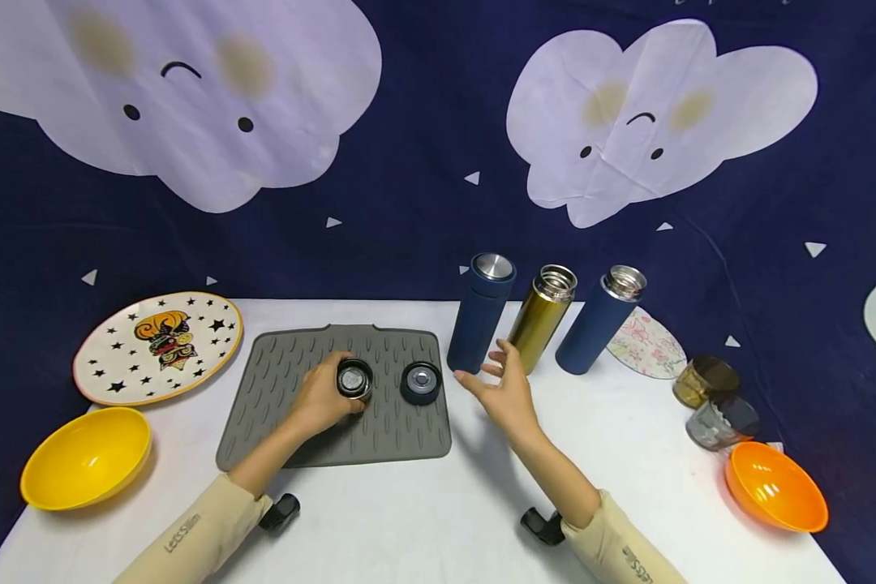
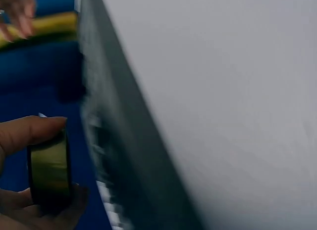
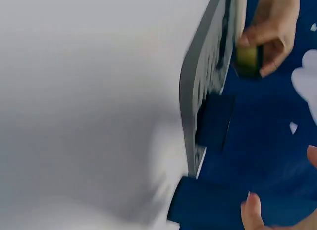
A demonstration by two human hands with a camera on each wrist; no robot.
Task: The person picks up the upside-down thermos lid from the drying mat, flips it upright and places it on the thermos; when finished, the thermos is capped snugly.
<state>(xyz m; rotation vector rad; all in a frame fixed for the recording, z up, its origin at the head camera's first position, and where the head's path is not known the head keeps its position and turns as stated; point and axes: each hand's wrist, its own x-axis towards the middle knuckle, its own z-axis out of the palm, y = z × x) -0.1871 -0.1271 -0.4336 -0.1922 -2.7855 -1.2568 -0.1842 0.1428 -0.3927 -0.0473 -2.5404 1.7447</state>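
Note:
My left hand (image 1: 324, 397) pinches a gold bottle lid (image 2: 51, 168) between thumb and fingers, its dark inner side (image 1: 354, 380) facing up over the grey drying mat (image 1: 285, 389). A dark blue lid (image 1: 420, 383) lies upside down on the mat to its right. With fingers spread and nothing in them, my right hand (image 1: 507, 397) is in front of the gold bottle (image 1: 543, 316), which has no lid. Left of that stands a blue bottle (image 1: 477, 324) with its lid on; to the right is an open blue bottle (image 1: 599, 324).
At the left are a star-patterned plate (image 1: 212, 345) and a yellow bowl (image 1: 88, 458). On the right a floral plate (image 1: 646, 345), a brown cup (image 1: 704, 381), a grey cup (image 1: 723, 422) and an orange bowl (image 1: 774, 487) stand along the white table (image 1: 409, 519).

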